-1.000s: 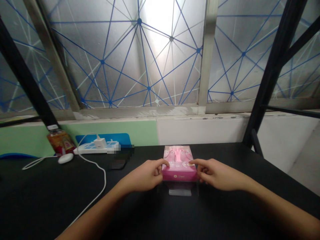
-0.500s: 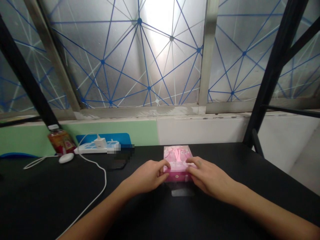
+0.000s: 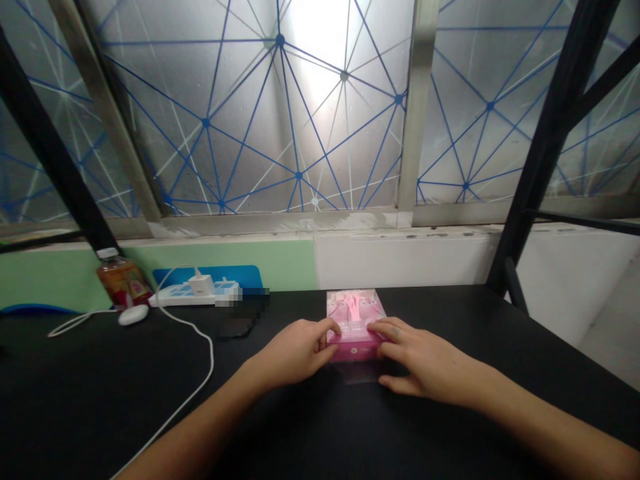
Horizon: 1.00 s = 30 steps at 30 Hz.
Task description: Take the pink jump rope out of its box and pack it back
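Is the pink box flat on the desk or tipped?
Flat: the pink rectangular box rests on the black desk, with fingers of the left hand and the right hand touching it.

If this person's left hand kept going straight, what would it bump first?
The pink box, which the left hand already seems to touch at its left side, though depth is hard to judge.

Harsh daylight blazes through the frosted window (image 3: 320,60) on the far side, flaring white near the top, while the black tabletop (image 3: 100,400) lies dim. The steel window frame (image 3: 107,127) bows toward the edges, and the pink box (image 3: 356,313) looks soft and washed out.
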Tool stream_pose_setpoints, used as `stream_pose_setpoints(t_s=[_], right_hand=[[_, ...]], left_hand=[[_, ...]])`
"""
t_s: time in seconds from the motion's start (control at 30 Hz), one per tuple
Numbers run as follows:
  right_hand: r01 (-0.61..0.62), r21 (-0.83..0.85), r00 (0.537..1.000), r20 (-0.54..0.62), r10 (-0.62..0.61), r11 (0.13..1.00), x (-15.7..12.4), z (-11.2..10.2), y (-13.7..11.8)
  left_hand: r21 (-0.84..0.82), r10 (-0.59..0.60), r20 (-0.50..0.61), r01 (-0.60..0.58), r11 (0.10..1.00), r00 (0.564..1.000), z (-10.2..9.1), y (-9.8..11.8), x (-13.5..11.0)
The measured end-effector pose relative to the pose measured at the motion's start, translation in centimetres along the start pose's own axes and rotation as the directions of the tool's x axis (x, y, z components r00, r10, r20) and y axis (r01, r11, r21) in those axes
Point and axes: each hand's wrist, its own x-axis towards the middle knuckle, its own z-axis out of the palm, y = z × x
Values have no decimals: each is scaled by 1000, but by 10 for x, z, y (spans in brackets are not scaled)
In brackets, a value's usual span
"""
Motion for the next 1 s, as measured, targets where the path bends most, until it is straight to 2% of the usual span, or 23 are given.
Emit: stream_pose_setpoints(t_s=[0.2,0.33,0.47,0.6,0.83,1.0], right_hand=[[-69,155,986,-141,92,986,5,9,5],[-97,139,971,-204,125,986,4,11,9],[-123,70,970,-202,135,990,4,8,5],[-178,-29,968,-185,170,984,4,4,-2],[-216,173,963,-126,239,961,4,8,4],[-224,233,964,-89,250,946,3,10,8]], left_hand=[[37,15,14,-16,999,1000,-3,3,-1],[114,23,-14,-21,993,1000,-5,7,-2],[169,40,-111,-21,985,993,-5,11,-5],[71,51,-127,-43,997,991,-1,11,-6],[-15,51,-113,-53,998,992,6,6,-5],[-26,45,-123,-49,998,991,7,5,-4]])
